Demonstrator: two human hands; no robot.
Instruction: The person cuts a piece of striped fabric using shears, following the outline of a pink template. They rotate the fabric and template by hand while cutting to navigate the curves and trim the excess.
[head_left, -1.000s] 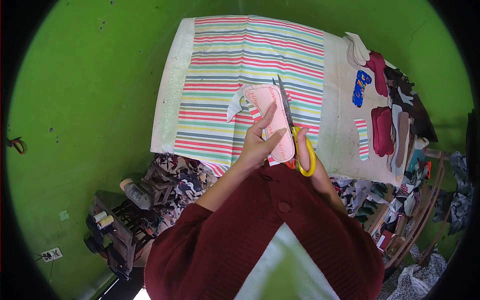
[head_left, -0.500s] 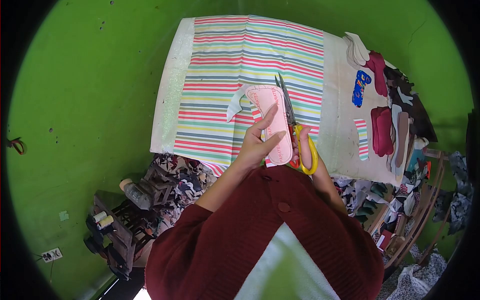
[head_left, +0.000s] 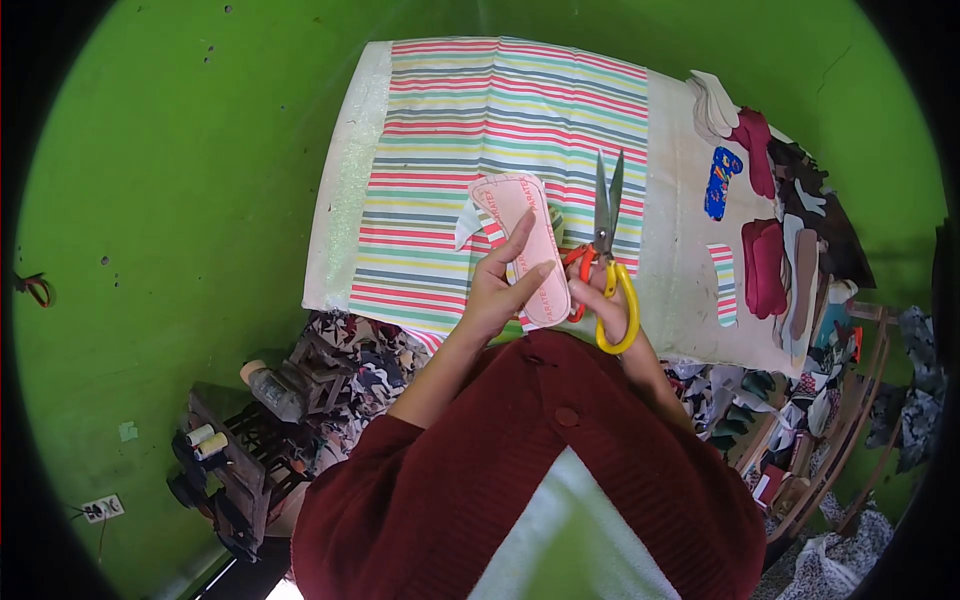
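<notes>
Firmly, the left hand (head_left: 490, 298) grips a pink piece (head_left: 546, 243), the right hand (head_left: 610, 308) open-bladed scissors (head_left: 603, 232)

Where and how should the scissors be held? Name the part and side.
Probably best to grip the scissors by their handle loops, coming from the near side: the loops sit at that end, while the parted blades point away.

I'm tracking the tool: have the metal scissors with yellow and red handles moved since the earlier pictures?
Yes: the scissors have shifted rightward in the view, their blades nearer the flat blue patterned cutout.
</notes>
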